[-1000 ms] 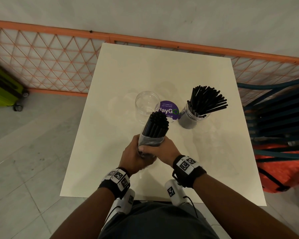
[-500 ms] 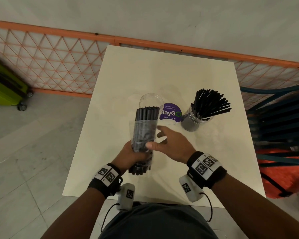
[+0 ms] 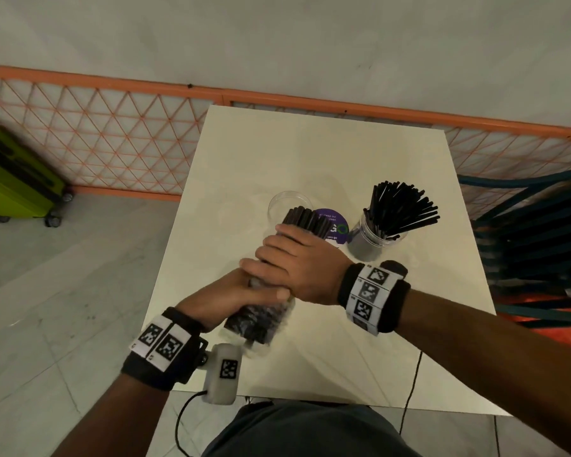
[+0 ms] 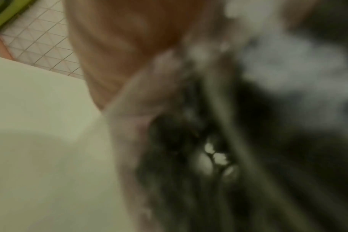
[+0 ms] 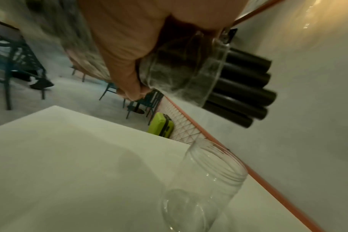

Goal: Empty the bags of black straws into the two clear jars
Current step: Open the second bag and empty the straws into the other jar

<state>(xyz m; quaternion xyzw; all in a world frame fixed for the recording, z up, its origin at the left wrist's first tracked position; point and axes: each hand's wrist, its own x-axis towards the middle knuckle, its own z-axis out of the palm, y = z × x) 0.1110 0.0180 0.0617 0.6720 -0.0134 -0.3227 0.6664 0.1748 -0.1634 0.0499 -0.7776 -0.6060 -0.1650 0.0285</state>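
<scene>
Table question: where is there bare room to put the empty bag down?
The table is bare along its far side by the orange fence, and down its left edge. The middle is crowded: empty jar, purple sticker, full jar, both hands.

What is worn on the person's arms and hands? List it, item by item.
Left hand and right hand: bare, no gloves, no sleeves on the forearms.
Left wristband: black, with white square-code tags.
Right wristband: black, same black-and-white tags.
Left wrist camera: white rounded housing, one code tag, black cable trailing below.
A thin black wire hangs below the right forearm.
</scene>
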